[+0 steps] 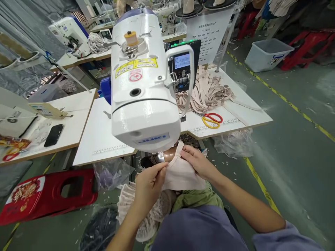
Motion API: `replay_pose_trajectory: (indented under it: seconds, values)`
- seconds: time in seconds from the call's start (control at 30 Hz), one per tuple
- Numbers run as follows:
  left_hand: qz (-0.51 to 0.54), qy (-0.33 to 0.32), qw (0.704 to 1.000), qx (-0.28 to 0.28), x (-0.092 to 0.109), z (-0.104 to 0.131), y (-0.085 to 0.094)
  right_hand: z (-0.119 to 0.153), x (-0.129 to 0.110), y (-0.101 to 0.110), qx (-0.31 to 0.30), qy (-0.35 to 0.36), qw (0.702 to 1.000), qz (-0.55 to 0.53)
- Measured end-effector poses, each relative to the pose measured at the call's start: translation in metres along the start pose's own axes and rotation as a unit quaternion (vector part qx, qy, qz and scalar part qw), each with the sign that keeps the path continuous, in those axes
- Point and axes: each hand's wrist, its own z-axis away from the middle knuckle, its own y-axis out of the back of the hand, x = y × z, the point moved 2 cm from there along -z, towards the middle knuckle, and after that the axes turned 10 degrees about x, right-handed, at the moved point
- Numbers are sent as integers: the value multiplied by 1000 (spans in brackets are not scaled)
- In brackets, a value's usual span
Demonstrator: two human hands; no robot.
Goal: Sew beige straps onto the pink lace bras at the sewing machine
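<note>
A pale pink piece of fabric (180, 176) with a narrow band along its upper edge hangs between my two hands, just below the front of a white sewing machine (146, 118). My left hand (150, 181) pinches the band at its lower left. Higher up on the right, my right hand (195, 158) grips the same piece near the strap-like end. The sewing machine's needle area is hidden under its head. On my lap, to the left of the held piece, lies a bundle of ruffled cream pieces (128, 200).
Scissors (211, 120) with red and yellow handles lie on the white table (251, 115), before a heap of beige straps (206, 90). A red stool (52, 195) stands at the left. A black phone (54, 135) rests on the neighbouring table. A grey bin (267, 55) sits on the floor behind.
</note>
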Motion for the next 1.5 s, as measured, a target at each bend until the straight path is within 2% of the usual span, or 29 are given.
replay_pose_trajectory:
  seconds: [0.13,0.2,0.27,0.33,0.37,0.47,0.57,0.73,0.9,1.07,1.23,1.4,1.5]
  values:
    - [22,-10,999,-42,13,7,2,15,7,2,-6,37,999,14]
    - [3,-55,996,-67,21,11,-3,28,9,3,-27,130,988,77]
    - [-39,-121,989,-77,26,15,-10,43,10,4,-58,290,943,153]
    - [-71,-191,977,-60,24,18,-16,58,9,5,-66,444,869,207]
    - [-80,-222,971,-42,22,19,-18,64,9,6,-63,498,835,227]
    - [-77,-269,960,28,14,21,-16,73,5,7,-58,583,762,276]
    - [-57,-273,958,66,12,22,-11,74,0,6,-69,606,737,292]
    - [-35,-269,960,73,14,22,-9,74,-5,3,-69,607,738,287]
    - [-10,-281,957,75,14,21,-8,74,-1,3,-80,589,758,270]
    - [52,-343,936,53,16,20,-5,74,4,5,-79,545,800,236]
    - [73,-346,935,41,14,22,-4,78,5,4,-89,509,831,209]
    - [94,-348,932,41,15,24,-2,81,9,7,-74,367,910,179]
    - [101,-351,930,41,17,24,-1,82,11,8,-72,326,927,173]
